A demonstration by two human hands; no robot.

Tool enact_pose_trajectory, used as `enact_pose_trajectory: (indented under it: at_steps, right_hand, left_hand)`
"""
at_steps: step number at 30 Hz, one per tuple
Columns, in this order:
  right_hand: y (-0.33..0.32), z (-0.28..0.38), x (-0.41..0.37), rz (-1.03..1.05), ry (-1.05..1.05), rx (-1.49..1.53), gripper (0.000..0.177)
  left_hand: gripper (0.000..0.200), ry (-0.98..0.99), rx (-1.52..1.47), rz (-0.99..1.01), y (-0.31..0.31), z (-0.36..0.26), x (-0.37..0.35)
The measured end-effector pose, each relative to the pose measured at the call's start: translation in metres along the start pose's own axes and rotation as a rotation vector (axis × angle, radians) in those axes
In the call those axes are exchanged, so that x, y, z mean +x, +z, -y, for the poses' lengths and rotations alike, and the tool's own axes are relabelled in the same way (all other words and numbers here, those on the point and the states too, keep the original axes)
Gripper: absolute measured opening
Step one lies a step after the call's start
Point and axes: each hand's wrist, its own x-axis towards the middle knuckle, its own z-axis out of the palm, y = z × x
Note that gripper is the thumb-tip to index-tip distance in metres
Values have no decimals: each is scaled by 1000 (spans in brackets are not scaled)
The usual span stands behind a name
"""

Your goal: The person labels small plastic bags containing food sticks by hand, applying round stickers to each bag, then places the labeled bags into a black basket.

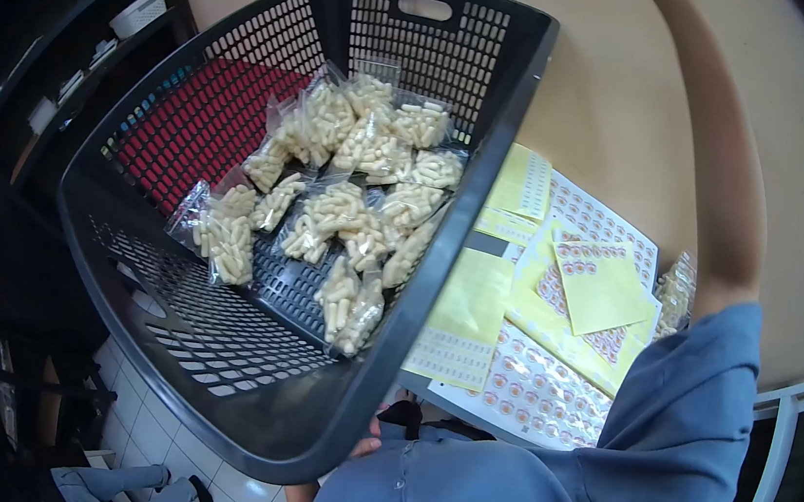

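Observation:
A large black plastic basket [358, 433] with slotted walls stands tilted in front of me. Inside lie several clear plastic bags [337, 220] full of small, pale, capsule-shaped pieces. Part of my left hand [368, 440] shows at the outside of the basket's near rim, its fingers curled against it; the rest is hidden behind the basket. My right arm stretches up past the top edge, so the right hand is out of sight. Right of the basket lie yellow sheets [603, 297] and sheets of printed round stickers [544, 389].
The tan table [603, 106] runs along the top and right. Another clear bag [676, 292] lies beside my right sleeve. Dark shelves [72, 84] with a white basket [139, 12] stand at the left. At lower left, a person's legs [127, 489] show on the tiled floor [154, 421].

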Motion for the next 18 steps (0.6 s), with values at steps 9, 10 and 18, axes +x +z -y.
enact_pose_trajectory:
  at_steps: [9, 10, 18]
  right_hand:
    - [-69, 21, -211, -164, 568, 435, 19]
    - [-63, 27, -237, -197, 650, 526, 16]
    - [-44, 85, -320, -323, 952, 790, 16]
  left_hand:
    - [43, 254, -170, 197, 36, -80, 73]
    - [43, 322, -180, 143, 40, -88, 85]
    - [36, 735, -229, -150, 97, -146, 175]
